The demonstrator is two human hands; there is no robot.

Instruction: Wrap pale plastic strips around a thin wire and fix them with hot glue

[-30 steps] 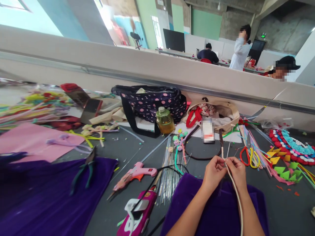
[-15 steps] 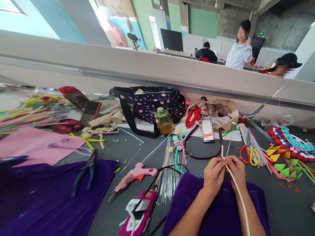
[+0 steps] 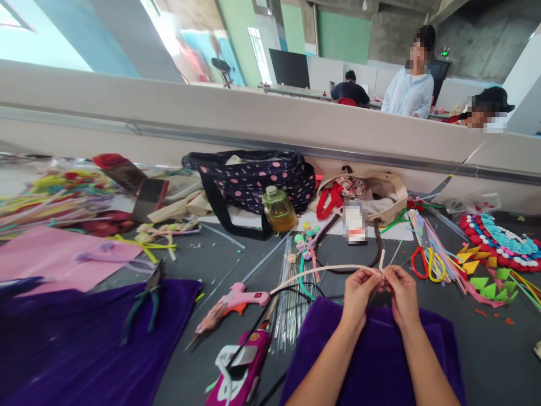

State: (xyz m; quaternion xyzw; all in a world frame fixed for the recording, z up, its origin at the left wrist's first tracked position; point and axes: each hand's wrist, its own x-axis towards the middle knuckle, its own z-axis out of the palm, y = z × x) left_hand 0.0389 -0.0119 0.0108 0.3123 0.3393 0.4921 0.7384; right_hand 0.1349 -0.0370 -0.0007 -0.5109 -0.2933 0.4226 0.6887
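A cream pipe cleaner (image 3: 315,273) is pinched between the fingertips of my left hand (image 3: 358,293) and my right hand (image 3: 401,293). Its long end stretches out to the left over the table, and a short end sticks up above my fingers. Both hands meet over a folded purple cloth (image 3: 416,361). The exact spot where the fingers grip is partly hidden. Left of my hands lie a bundle of clear sticks (image 3: 289,321) and a pink glue gun (image 3: 239,299). Scissors with red and yellow handles (image 3: 429,262) rest to the right of my right hand.
Pliers (image 3: 146,304) lie on another purple cloth (image 3: 84,349) at left. Toward the back stand a patterned bag (image 3: 253,175), a bottle of yellow liquid (image 3: 279,208) and a beige bag (image 3: 393,192). Colourful pipe cleaners (image 3: 448,259) lie at right. People sit and stand beyond the partition (image 3: 169,118).
The pipe cleaner's long end has swung from hanging down over my right forearm to stretching out leftward. Both hands stay close together, still pinching it.
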